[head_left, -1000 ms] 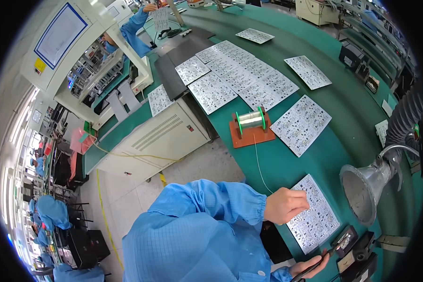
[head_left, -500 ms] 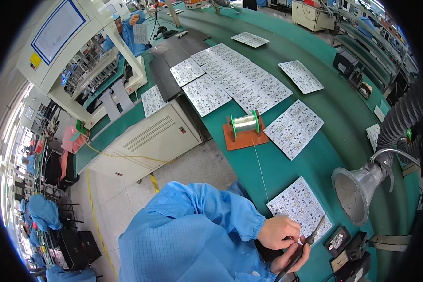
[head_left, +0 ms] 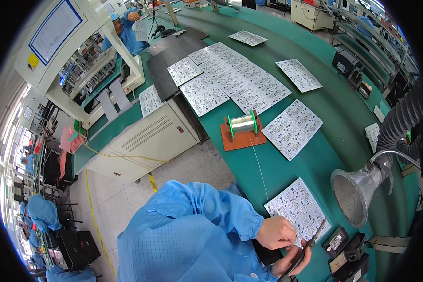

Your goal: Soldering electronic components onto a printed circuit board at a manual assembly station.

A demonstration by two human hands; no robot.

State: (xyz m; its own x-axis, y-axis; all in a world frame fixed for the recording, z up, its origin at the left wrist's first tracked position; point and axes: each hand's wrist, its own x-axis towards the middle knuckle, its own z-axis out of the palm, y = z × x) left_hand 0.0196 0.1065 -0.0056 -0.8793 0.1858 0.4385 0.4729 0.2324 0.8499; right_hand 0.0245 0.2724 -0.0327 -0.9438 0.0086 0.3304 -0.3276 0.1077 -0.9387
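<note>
My left hand (head_left: 276, 233) is closed in a pinch at the near edge of a white circuit board (head_left: 298, 207), with a thin strand of solder wire (head_left: 259, 170) in its fingers. That wire runs from a spool (head_left: 242, 123) on a red-brown stand down to the board's left corner; its course by the hand is partly hidden. Just below, my right hand (head_left: 293, 261) grips a soldering iron (head_left: 310, 242) by its dark handle. The iron's tip points up and right over the board's right edge. Where it touches, if anywhere, I cannot tell.
Several more circuit boards (head_left: 293, 129) lie across the green bench (head_left: 286, 169). A metal fume-extraction funnel (head_left: 352, 197) on a ribbed hose stands at right. Below it are a small solder-filled tray (head_left: 336, 242) and an iron holder (head_left: 356, 245). A co-worker (head_left: 127, 33) holds a board at upper left.
My left hand has drawn slightly left, and a gap with the thin strand shows between its fingertips and the right hand. The co-worker's board has tilted. The view has shifted slightly.
</note>
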